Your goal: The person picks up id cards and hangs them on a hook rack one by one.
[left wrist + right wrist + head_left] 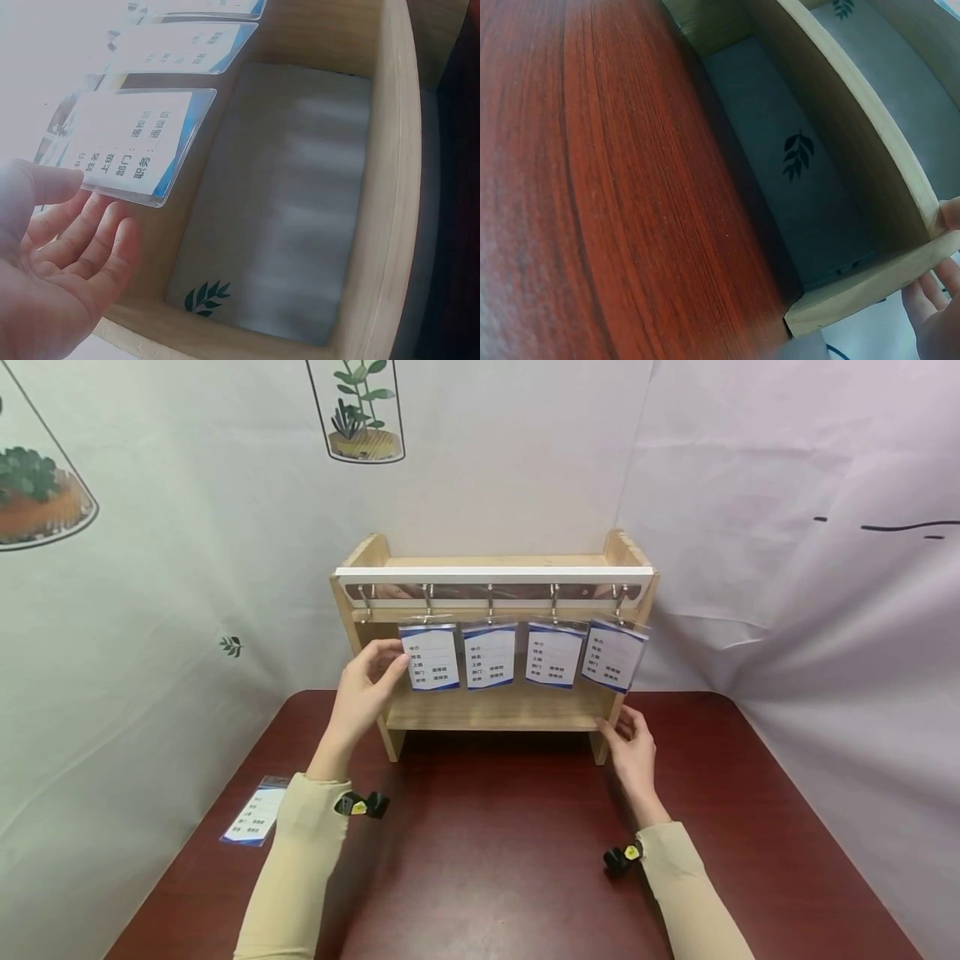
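My left hand (364,681) pinches the left edge of a clear-sleeved name badge (431,660), the leftmost of several hanging in a row. In the left wrist view the thumb (45,184) lies on the badge's front near its edge, with the other fingers behind and below. My right hand (633,752) grips the right side panel of a wooden shelf (495,714) low down, thumb inside and fingers outside. The badges hang from metal hooks on a white rail (495,572) along the shelf's front. The leftmost hook (364,602) carries no badge.
Another name badge (257,814) lies flat on the dark red table (480,860), left of my left forearm. Behind the shelf hangs a pale wall cloth (510,460) printed with plants. A strapped wrist camera (363,806) sits on my left wrist.
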`<state>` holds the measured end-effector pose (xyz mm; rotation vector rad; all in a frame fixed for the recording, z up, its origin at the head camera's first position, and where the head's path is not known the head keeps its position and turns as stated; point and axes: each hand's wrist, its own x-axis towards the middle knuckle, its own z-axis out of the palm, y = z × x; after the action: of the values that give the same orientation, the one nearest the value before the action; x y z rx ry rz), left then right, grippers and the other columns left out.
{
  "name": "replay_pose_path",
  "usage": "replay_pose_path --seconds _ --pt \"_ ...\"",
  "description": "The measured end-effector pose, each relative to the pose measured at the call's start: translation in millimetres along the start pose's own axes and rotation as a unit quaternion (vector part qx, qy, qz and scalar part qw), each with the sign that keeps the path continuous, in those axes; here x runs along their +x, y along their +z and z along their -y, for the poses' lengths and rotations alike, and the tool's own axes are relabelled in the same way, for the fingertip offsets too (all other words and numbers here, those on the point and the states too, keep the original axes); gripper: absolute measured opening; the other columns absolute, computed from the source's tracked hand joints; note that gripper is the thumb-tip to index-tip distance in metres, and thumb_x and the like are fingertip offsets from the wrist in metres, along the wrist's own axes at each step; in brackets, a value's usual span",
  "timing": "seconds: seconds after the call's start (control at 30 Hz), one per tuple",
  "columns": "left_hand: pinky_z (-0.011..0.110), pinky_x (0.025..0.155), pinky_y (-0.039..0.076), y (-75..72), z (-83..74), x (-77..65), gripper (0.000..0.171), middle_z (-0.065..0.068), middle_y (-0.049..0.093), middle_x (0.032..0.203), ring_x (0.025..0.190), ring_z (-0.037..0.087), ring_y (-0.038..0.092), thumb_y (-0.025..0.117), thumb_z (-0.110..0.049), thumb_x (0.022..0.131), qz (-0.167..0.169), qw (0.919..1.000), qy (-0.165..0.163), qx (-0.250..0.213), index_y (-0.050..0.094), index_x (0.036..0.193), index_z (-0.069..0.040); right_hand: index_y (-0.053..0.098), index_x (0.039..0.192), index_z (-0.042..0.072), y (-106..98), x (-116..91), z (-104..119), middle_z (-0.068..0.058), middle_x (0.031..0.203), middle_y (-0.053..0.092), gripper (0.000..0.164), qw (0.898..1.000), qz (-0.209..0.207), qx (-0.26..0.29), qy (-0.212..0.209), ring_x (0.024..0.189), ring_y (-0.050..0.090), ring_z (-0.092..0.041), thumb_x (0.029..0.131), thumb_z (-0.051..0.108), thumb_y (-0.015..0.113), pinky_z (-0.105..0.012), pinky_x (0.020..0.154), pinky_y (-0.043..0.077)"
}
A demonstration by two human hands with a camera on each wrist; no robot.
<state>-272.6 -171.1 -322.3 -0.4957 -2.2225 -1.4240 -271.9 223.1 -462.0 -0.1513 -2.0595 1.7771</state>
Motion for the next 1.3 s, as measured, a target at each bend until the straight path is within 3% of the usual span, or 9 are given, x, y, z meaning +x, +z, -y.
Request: replay_pose_path --seconds 0.3,0.43,0.67,0.9,1.13,1.3 --pt "0.021 0.089 0.046 -16.3 -29.2 -11.5 0.029 0.027 0.068 0.111 0.097 0.015 0.064 0.059 -0.008 0.102 -0.002 0.9999 0.000 0.012 0.059 0.126 0.008 0.052 0.140 0.002 -0.7 1.8 -2.7 -0.019 0.136 0.059 0.053 1.000 -0.004 -0.003 0.001 0.124 0.057 -0.029 0.095 0.020 0.073 -0.009 0.078 0.046" --pt "0.018 0.086 0.048 -27.3 -16.9 -12.7 0.030 0.027 0.068 0.112 0.098 0.016 0.064 0.060 -0.010 0.102 -0.016 0.9996 0.002 0.024 0.060 0.126 0.007 0.051 0.140 0.001 -0.8 0.1 1.9 -0.020 0.138 0.058 0.052 1.000 0.000 -0.001 0.010 0.126 0.056 -0.030 0.095 0.017 0.072 -0.009 0.078 0.045" --pt "0.017 0.085 0.050 -51.0 10.8 -17.5 0.032 0.015 0.068 0.116 0.099 0.006 0.062 0.062 -0.023 0.102 -0.034 0.9982 -0.005 0.048 0.063 0.129 -0.005 0.049 0.137 -0.008 -2.2 -16.5 35.5 -0.029 0.136 0.055 0.048 1.000 0.003 -0.006 -0.001 0.125 0.055 -0.039 0.096 0.008 0.068 -0.007 0.077 0.044" --pt "0.013 0.085 0.047 -76.3 16.3 -31.3 0.031 0.016 0.068 0.117 0.099 -0.006 0.059 0.060 -0.021 0.103 -0.044 0.9935 -0.013 0.104 0.063 0.130 -0.004 0.052 0.139 0.001 -0.1 -0.6 -1.9 -0.019 0.136 0.059 0.052 1.000 -0.010 0.002 0.001 0.123 0.057 -0.029 0.095 0.021 0.073 -0.010 0.079 0.045" --pt "0.010 0.084 0.046 -93.1 22.0 -40.3 0.032 0.012 0.069 0.116 0.100 -0.004 0.060 0.062 -0.025 0.102 -0.056 0.9926 -0.024 0.106 0.064 0.128 -0.007 0.052 0.137 -0.004 0.3 -7.8 15.4 -0.022 0.137 0.058 0.048 1.000 -0.010 0.008 0.010 0.121 0.056 -0.030 0.096 0.013 0.070 -0.009 0.079 0.045" --pt "0.010 0.083 0.045 -102.5 22.3 -49.1 0.033 0.010 0.069 0.114 0.099 -0.004 0.059 0.063 -0.031 0.101 -0.060 0.9887 -0.051 0.127 0.066 0.126 -0.010 0.052 0.135 -0.007 1.2 -12.5 24.5 -0.028 0.135 0.057 0.046 1.000 -0.013 0.011 -0.003 0.120 0.057 -0.034 0.095 0.009 0.070 -0.008 0.076 0.046"
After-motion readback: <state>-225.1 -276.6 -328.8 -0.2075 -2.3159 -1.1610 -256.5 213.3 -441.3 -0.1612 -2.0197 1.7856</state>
